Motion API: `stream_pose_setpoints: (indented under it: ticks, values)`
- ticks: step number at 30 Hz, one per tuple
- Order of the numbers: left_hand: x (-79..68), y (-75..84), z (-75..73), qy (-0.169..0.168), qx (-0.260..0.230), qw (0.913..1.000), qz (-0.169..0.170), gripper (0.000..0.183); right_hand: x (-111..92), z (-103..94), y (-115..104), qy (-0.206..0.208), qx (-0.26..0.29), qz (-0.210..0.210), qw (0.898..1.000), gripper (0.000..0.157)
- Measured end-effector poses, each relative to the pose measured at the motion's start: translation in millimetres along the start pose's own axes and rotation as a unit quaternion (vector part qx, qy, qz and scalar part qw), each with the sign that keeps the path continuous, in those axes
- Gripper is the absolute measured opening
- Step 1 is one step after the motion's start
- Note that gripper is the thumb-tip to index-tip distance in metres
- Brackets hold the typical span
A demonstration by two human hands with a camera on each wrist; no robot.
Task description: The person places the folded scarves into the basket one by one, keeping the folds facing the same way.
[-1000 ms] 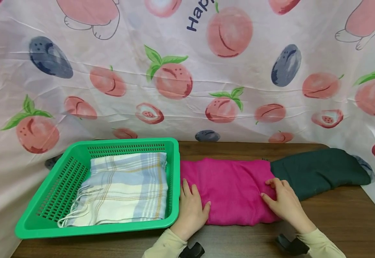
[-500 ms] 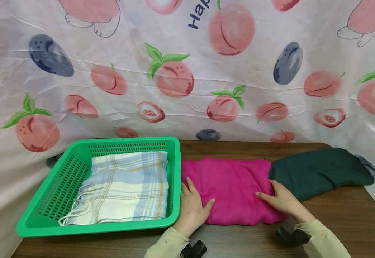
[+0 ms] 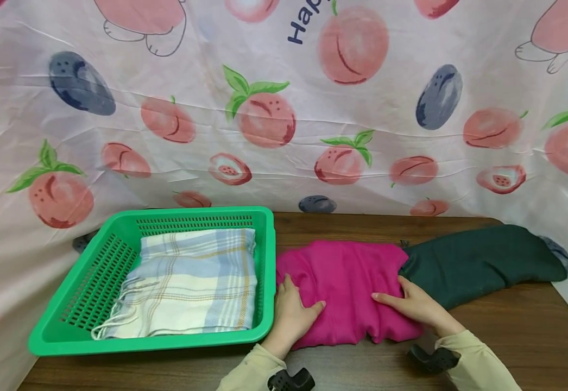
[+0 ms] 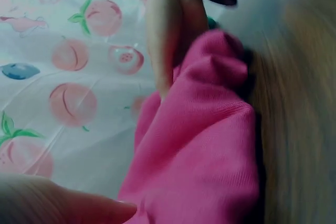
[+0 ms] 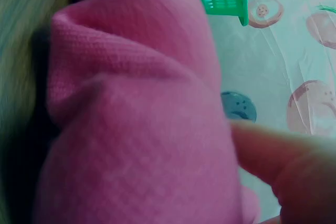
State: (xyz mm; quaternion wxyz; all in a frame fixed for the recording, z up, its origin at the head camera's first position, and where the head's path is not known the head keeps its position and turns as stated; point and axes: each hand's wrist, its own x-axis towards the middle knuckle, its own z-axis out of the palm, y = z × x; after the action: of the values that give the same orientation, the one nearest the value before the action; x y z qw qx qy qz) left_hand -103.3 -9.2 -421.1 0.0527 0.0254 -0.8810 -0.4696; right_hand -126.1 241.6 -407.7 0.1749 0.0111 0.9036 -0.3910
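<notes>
- two hands, the left hand point(image 3: 294, 314) and the right hand point(image 3: 421, 305), grip a bunched pink cloth point(image 3: 347, 288) from opposite sides, on a brown wooden table point(image 3: 362, 369).
- both thumbs lie on top of the pink cloth, clamped with the fingers on its sides; some fingertips are hidden.
- just left, a green basket point(image 3: 268, 271) holds a folded plaid cloth point(image 3: 191, 282).
- at right lies a dark green cloth point(image 3: 489, 260).
</notes>
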Motion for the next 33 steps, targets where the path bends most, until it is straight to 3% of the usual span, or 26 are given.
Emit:
stream_pose_setpoints:
  ticks: [6,13,23,26,29,33]
  values:
    - [-2.9,0.5,-0.6,-0.035,0.034,0.9988,-0.002,0.094,0.2,9.0,-0.5,0.004,0.033,-0.008,0.999,0.077]
    - [-7.5,-6.4,-0.4,-0.003,0.131,0.9882,0.079,0.076,0.5,12.0,3.6,0.009,0.062,-0.018,0.998,0.069]
    - [-7.1,-11.3,2.6,-0.010,0.124,0.9888,0.083,0.085,-0.1,14.4,3.1,0.006,0.080,-0.073,0.994,0.058]
    - [-4.7,-11.1,3.3,-0.003,0.082,0.9942,0.070,0.100,-0.2,13.8,3.0,0.005,0.081,-0.078,0.994,0.057]
    - [-3.1,-9.7,3.6,0.007,0.026,0.9991,0.032,0.112,-1.7,13.1,3.0,0.001,0.090,-0.071,0.993,0.057]
    - [-3.0,-6.2,2.3,0.010,0.007,0.9998,-0.016,0.108,-4.0,12.3,3.5,-0.008,0.113,-0.061,0.992,0.052]
